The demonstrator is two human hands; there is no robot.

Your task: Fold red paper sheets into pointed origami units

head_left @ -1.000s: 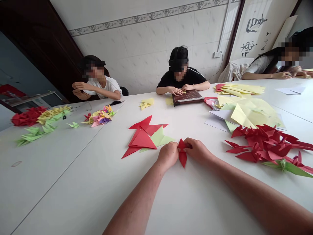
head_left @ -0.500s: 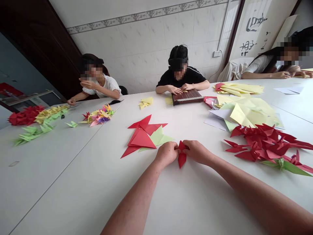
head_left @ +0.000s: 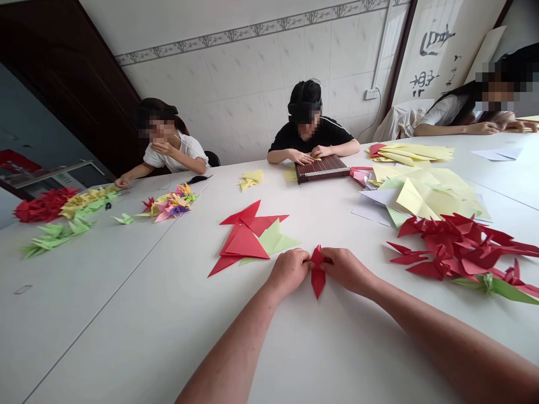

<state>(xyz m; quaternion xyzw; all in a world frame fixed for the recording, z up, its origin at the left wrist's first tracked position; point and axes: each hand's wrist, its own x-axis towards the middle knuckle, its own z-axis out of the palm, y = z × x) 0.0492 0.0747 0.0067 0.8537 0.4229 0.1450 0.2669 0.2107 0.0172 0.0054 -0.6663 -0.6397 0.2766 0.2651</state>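
A small folded red paper piece [head_left: 317,276] lies on the white table [head_left: 138,314] between both my hands, its point toward me. My left hand [head_left: 288,270] pinches its left side with closed fingers. My right hand [head_left: 347,269] pinches its right side the same way. Just beyond my left hand lie red folded triangles [head_left: 243,238] overlapping a light green sheet [head_left: 275,239].
A heap of folded red figures [head_left: 457,246] and a green one [head_left: 497,286] lie at the right, behind them yellow sheets [head_left: 429,191]. Three other people sit at the far side; one presses paper on a dark wooden board [head_left: 322,167]. Coloured folded figures [head_left: 170,203] lie at the left.
My hands stay pinched on the red piece and have worked its fold, shifting slightly toward me. The person at the far left lowered one arm to the table and raised a hand to the face.
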